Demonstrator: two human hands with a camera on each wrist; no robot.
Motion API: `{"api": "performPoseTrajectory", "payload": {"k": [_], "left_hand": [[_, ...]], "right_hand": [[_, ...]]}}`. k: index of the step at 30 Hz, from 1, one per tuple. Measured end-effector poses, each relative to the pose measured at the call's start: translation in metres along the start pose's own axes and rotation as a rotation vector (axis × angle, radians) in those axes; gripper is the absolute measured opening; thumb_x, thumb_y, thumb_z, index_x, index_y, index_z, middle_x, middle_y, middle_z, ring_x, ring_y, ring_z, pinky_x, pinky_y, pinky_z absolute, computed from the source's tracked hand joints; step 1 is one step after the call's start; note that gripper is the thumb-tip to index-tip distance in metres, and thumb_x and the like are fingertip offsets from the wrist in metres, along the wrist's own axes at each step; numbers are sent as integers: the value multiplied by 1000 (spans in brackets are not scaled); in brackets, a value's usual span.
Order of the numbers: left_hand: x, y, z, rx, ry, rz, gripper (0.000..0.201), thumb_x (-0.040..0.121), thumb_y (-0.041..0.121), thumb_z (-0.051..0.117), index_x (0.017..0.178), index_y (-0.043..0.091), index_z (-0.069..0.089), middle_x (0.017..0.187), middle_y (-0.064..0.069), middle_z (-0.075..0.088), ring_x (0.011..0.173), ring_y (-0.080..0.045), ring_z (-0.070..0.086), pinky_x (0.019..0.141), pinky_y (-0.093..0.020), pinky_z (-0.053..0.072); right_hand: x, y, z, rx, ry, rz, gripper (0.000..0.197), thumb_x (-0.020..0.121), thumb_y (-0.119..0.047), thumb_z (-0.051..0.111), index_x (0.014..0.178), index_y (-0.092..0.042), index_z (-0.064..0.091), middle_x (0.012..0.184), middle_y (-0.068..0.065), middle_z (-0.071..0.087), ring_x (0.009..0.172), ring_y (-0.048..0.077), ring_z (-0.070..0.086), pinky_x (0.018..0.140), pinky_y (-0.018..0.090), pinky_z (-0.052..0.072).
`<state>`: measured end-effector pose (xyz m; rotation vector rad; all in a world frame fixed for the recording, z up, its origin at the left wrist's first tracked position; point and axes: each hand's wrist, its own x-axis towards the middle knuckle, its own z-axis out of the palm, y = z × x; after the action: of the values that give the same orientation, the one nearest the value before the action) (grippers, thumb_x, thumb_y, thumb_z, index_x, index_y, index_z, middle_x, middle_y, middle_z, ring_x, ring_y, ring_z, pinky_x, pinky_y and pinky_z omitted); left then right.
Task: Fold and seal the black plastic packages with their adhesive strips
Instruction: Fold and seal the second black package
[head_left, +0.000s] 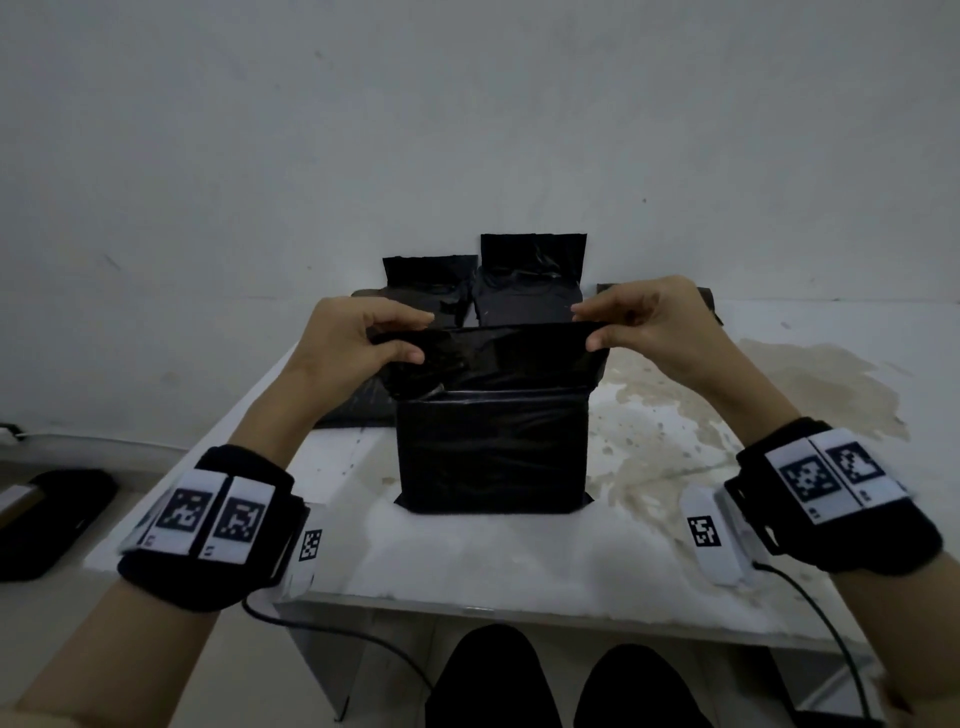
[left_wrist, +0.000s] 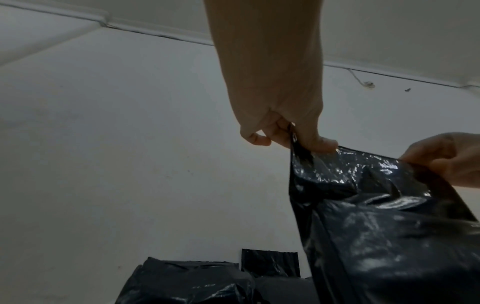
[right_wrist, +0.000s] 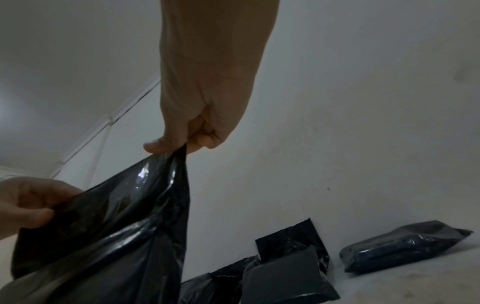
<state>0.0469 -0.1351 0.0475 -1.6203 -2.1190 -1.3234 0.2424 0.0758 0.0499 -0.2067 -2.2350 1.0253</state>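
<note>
A black plastic package (head_left: 493, 447) lies flat on the white table (head_left: 467, 561) in front of me, its top flap (head_left: 493, 353) lifted off the body. My left hand (head_left: 402, 338) pinches the flap's left corner between thumb and fingers. My right hand (head_left: 592, 325) pinches the right corner the same way. In the left wrist view my left hand (left_wrist: 293, 139) grips the glossy flap edge (left_wrist: 350, 164). The right wrist view shows my right hand (right_wrist: 179, 148) holding the opposite corner of the package (right_wrist: 116, 226). I cannot make out the adhesive strip.
Two open black packages (head_left: 431, 280) (head_left: 530, 280) lean on the wall behind. Another package (right_wrist: 405, 244) lies at the back right, and one (head_left: 358, 400) sits under my left forearm. A dark flat object (head_left: 47, 519) lies on the floor at left. The tabletop's right side is stained.
</note>
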Motion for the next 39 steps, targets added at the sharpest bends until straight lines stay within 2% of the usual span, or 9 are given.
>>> {"api": "performPoseTrajectory", "payload": {"k": [3,6,10,16,19,26,31,35,39], "left_hand": [[-3,-2,-2,44,44,51,37,67,2,78,101,13,69,91,5,66,83,5,59,79,-5,45],[-7,-6,-2,57,79,108,27,69,4,78,90,19,69,82,4,67,76,4,60,72,-10,48],[-15,-15,8,103,98,160,16,69,-3,74,78,9,72,72,7,64,70,1,61,65,-11,49],[-23,-36,36,281,131,91,7,68,15,67,75,16,69,73,8,65,67,-16,61,70,-53,48],[-20,-41,44,421,51,71,14,70,12,72,83,17,72,77,0,67,73,-23,62,77,-45,44],[-13,-39,48,754,-375,47,16,89,22,59,102,21,67,105,2,60,102,-18,53,79,-25,25],[-27,-43,52,757,-401,211,17,64,3,78,67,16,67,74,-3,61,70,-25,56,68,-30,27],[-36,-35,52,739,-463,245,15,72,0,68,80,13,69,88,-5,64,82,-26,59,73,-32,31],[-43,-30,50,752,-541,164,26,88,6,48,106,15,64,106,-3,63,99,-24,57,84,-32,36]], "right_hand": [[-2,1,1,-56,32,-2,34,68,2,76,94,-18,68,91,-1,68,86,23,67,77,34,55],[-5,6,3,-126,68,-47,21,67,0,77,73,-18,67,89,7,69,83,-5,64,68,12,49],[-15,18,12,-257,128,-113,13,66,-2,80,71,-8,69,79,4,67,62,2,57,61,4,39],[-10,33,29,-389,173,-5,14,72,0,71,71,-10,62,70,2,63,56,8,51,57,11,39],[-4,41,37,-528,55,43,16,74,-1,66,80,-14,59,73,-2,56,65,17,52,59,28,40],[-8,53,43,-1026,-325,-69,16,84,-5,54,74,-15,48,86,4,53,79,25,54,49,25,27],[-17,52,43,-1105,-503,-159,18,69,7,67,68,-6,55,79,8,57,54,24,47,41,18,7],[-22,50,46,-1111,-571,-95,14,81,2,48,88,-8,55,97,4,54,77,26,54,45,24,22],[-34,43,41,-962,-561,-8,14,77,-1,55,77,-14,50,81,2,60,75,19,53,62,30,42]]}}
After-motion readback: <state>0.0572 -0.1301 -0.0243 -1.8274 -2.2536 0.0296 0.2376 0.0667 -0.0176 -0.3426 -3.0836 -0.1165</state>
